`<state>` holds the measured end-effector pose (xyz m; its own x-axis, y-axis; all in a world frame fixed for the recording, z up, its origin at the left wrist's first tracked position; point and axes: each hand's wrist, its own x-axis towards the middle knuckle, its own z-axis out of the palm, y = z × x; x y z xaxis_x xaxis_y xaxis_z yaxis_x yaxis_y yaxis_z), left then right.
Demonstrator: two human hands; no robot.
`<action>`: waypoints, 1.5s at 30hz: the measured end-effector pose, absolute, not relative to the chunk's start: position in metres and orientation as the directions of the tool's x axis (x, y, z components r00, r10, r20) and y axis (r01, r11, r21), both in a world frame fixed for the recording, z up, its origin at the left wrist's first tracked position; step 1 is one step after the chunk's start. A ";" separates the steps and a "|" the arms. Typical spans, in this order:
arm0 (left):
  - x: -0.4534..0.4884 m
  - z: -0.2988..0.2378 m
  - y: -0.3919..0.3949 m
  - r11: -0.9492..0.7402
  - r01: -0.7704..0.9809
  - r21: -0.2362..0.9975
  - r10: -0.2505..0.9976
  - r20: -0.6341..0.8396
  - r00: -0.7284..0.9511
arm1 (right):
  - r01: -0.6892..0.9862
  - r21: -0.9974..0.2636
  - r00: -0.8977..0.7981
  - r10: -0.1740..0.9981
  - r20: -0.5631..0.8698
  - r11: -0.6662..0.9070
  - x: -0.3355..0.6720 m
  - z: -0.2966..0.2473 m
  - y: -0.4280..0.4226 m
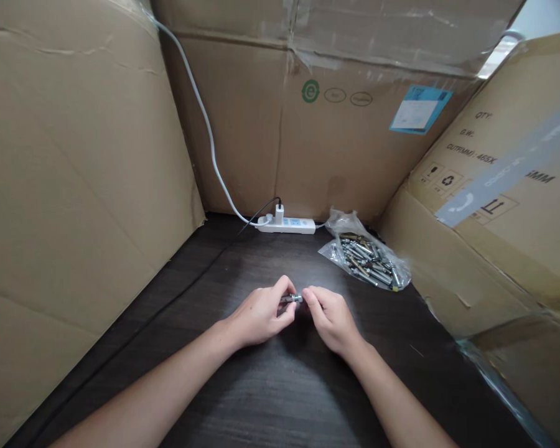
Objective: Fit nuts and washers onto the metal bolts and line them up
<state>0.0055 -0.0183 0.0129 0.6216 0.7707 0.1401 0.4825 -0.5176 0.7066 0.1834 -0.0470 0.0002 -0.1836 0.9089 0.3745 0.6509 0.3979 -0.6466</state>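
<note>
My left hand [265, 313] pinches a silver metal expansion bolt [291, 298] between thumb and fingers, above the dark tabletop. The bolt lies roughly level, its nut end pointing right; the other end is hidden inside the left hand. Close beside that nut end is my right hand [331, 315], its thumb and fingers pressed together. Whether it grips a small part or the bolt's tip, I cannot make out. Further back on the right, a clear plastic bag [341, 222] holds several similar bolts [371, 258], silver and brass-toned.
A white power strip [303, 226] with a plugged-in charger [279, 214] lies at the back of the dark table [280, 392]. From it a black cable [182, 291] runs down to the left. Cardboard boxes [242, 124] wall in the left, back and right.
</note>
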 end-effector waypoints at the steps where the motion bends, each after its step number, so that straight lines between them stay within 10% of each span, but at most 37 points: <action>1: 0.005 0.013 -0.018 -0.514 0.484 0.708 0.776 0.143 0.614 | 0.647 -0.650 -0.180 0.908 0.378 0.398 0.184 0.001 -0.047; 45: 0.007 0.019 -0.026 -0.696 0.489 0.526 0.662 0.207 0.720 | 0.494 -0.759 -0.173 0.903 0.393 0.425 0.180 0.000 -0.049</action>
